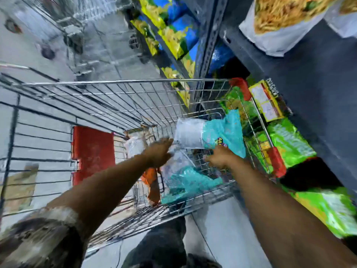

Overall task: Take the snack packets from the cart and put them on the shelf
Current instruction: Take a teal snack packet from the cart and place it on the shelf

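Observation:
Both my arms reach down into a wire shopping cart (116, 82). A teal and white snack packet (210, 134) lies against the cart's far right wall. My left hand (158, 153) touches its white end and seems to grip it. My right hand (219, 157) is at its lower teal edge, fingers curled on it. A second teal packet (185, 182) lies below my hands on the cart floor, next to an orange packet (152, 182). The frame is blurred, so the finger positions are unclear.
A dark shelf unit (309, 93) runs along the right, with green snack packets (287, 142) on a low level and yellow-blue packets (173, 35) further along. A white noodle packet (280, 22) sits on top. A red panel (92, 151) lies behind the cart.

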### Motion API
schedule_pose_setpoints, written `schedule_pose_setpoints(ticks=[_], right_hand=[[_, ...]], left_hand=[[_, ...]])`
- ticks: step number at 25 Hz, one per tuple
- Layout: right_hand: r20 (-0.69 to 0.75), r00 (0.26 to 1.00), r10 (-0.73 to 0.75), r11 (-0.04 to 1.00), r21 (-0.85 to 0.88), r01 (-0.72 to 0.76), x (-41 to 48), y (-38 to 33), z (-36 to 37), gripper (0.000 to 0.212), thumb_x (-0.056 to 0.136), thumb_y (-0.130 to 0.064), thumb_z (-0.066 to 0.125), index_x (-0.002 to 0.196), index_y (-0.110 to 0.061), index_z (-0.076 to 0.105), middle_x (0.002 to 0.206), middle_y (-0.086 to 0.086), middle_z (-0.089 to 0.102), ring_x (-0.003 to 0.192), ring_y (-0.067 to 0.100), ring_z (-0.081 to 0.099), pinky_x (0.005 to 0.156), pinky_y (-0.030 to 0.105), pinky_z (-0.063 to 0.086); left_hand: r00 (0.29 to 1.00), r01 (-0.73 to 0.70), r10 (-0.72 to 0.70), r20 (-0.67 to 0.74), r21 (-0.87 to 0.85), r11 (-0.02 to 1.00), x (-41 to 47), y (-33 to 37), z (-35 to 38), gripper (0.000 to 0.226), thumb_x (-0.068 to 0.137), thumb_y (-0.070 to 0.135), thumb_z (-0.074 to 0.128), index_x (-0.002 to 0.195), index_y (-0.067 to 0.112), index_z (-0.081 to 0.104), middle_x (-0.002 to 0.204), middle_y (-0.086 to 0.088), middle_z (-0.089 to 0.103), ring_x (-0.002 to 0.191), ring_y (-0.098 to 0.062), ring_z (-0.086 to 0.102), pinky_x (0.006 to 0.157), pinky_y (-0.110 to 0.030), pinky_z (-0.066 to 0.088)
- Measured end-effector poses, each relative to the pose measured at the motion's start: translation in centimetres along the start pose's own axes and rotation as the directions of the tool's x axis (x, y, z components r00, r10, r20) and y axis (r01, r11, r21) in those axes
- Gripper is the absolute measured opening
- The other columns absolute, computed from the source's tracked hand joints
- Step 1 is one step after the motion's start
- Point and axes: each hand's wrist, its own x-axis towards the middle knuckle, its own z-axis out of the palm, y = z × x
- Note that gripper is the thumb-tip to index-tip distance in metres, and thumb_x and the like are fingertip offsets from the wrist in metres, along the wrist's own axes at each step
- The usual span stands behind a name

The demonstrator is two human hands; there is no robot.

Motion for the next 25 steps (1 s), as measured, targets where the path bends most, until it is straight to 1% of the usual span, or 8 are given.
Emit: schedule_pose_setpoints(ticks=[3,6,10,14,17,20,22,25], right_hand=[[0.043,0.991,0.125,0.893,0.43,-0.132,2.0,0.4,0.7,0.024,0.091,-0.009,0.053,0.068,-0.009,0.048,0.05,0.009,0.054,0.025,0.009,0.05,0.023,0.012,0.031],[0.156,0.955,0.254,0.6,0.749,-0.282,4.2,0.6,1.3,0.024,0.095,-0.017,0.047,0.077,-0.004,0.057,0.035,0.0,0.056,0.033,0.016,0.054,0.035,0.019,0.045],[0.089,0.943,0.32,0.329,0.923,-0.199,7.4,0.9,2.4,0.04,0.093,-0.022,0.049,0.128,-0.003,0.049,0.117,0.009,0.063,0.095,0.034,0.06,0.097,0.045,0.047],[-0.043,0.925,0.377,0.171,0.985,-0.023,9.2,0.4,2.6,0.023,0.09,-0.016,0.058,0.11,-0.006,0.053,0.109,0.015,0.058,0.088,0.028,0.062,0.084,0.051,0.052],[-0.104,0.927,0.359,0.351,0.936,-0.03,8.6,-0.6,2.8,0.01,0.09,-0.016,0.055,0.083,-0.012,0.05,0.088,0.006,0.054,0.071,0.019,0.053,0.079,0.038,0.051],[-0.383,0.859,0.339,0.662,0.746,0.072,6.2,-1.7,2.4,0.029,0.083,-0.023,0.065,0.098,0.0,0.061,0.096,0.017,0.067,0.086,0.03,0.065,0.082,0.041,0.055],[-0.546,0.825,0.147,0.811,0.544,0.216,3.6,-1.4,1.2,0.029,0.081,-0.027,0.067,0.09,0.0,0.064,0.094,0.022,0.07,0.09,0.031,0.067,0.078,0.043,0.055],[-0.574,0.796,-0.194,0.854,0.3,0.424,-0.4,-0.5,-1.0,0.026,0.081,-0.025,0.065,0.074,-0.001,0.06,0.083,0.021,0.071,0.081,0.024,0.064,0.069,0.041,0.052]], left_hand=[[0.995,-0.037,0.025,-0.1,-0.12,0.992,5.8,1.4,-2.6,0.058,0.096,0.028,0.046,0.145,0.003,0.026,0.154,-0.024,0.026,0.14,-0.037,0.029,0.114,-0.037,0.025],[0.984,-0.142,0.124,-0.129,-0.144,0.979,11.3,3.7,-4.6,0.044,0.098,0.031,0.04,0.135,0.008,0.043,0.135,-0.027,0.049,0.122,-0.04,0.05,0.099,-0.039,0.041],[0.98,-0.196,0.189,-0.057,-0.18,0.964,15.3,6.0,-4.4,0.041,0.099,0.037,0.036,0.112,0.003,0.054,0.114,-0.026,0.061,0.105,-0.036,0.058,0.091,-0.04,0.047],[0.989,-0.146,0.14,-0.043,-0.212,0.966,16.7,6.3,-3.4,0.037,0.097,0.036,0.041,0.102,0.005,0.06,0.105,-0.024,0.065,0.095,-0.033,0.06,0.08,-0.034,0.047],[0.977,-0.026,-0.036,-0.209,-0.286,0.958,14.5,5.2,-4.1,0.033,0.095,0.029,0.047,0.083,0.003,0.063,0.091,-0.023,0.067,0.085,-0.034,0.061,0.071,-0.034,0.045],[0.947,0.047,-0.211,-0.243,-0.546,0.837,10.6,4.5,-5.4,0.033,0.092,0.027,0.054,0.063,0.011,0.06,0.07,-0.014,0.063,0.068,-0.026,0.06,0.067,-0.033,0.051],[0.931,0.031,-0.256,-0.261,-0.642,0.766,7.2,5.1,-6.6,0.038,0.088,0.025,0.059,0.052,0.014,0.055,0.057,-0.01,0.058,0.055,-0.02,0.055,0.06,-0.03,0.049],[0.908,-0.018,-0.266,-0.323,-0.665,0.746,1.7,6.6,-8.4,0.036,0.083,0.021,0.062,0.048,0.014,0.059,0.048,-0.009,0.06,0.044,-0.019,0.054,0.052,-0.03,0.049]])
